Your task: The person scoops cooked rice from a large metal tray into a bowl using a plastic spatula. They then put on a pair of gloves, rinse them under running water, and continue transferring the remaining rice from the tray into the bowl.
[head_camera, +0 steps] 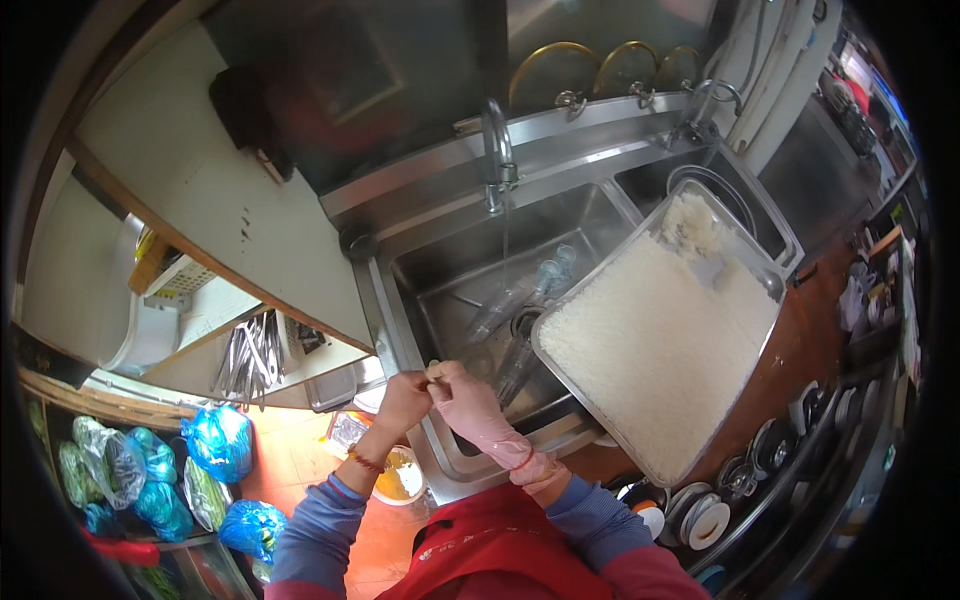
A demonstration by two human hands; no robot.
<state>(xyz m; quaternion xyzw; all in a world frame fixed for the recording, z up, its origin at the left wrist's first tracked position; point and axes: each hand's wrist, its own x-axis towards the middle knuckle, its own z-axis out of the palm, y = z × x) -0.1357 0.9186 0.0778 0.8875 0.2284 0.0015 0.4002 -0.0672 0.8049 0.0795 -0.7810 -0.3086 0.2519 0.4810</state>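
My left hand [405,401] is bare, with a beaded bracelet at the wrist. On my right hand [471,409] is a pink rubber glove, its cuff bunched at the forearm. The fingertips of both hands meet above the near left corner of the steel sink [442,285]. A small yellowish bit shows between them, too small to identify. Water runs from the curved faucet [496,150] into the basin, where clear plastic bottles [506,304] lie. To the right, a large metal tray [574,390] of white rice [660,337] rests across the sink, its far end partly scooped out.
A second basin [645,180] holds a round vessel under another faucet [701,112]. Left stands a shelf unit [247,195] with cutlery [251,356]. Blue plastic bags [217,442] and a bucket [399,476] are low on the left. Stacked dishes [701,517] line a rack at lower right.
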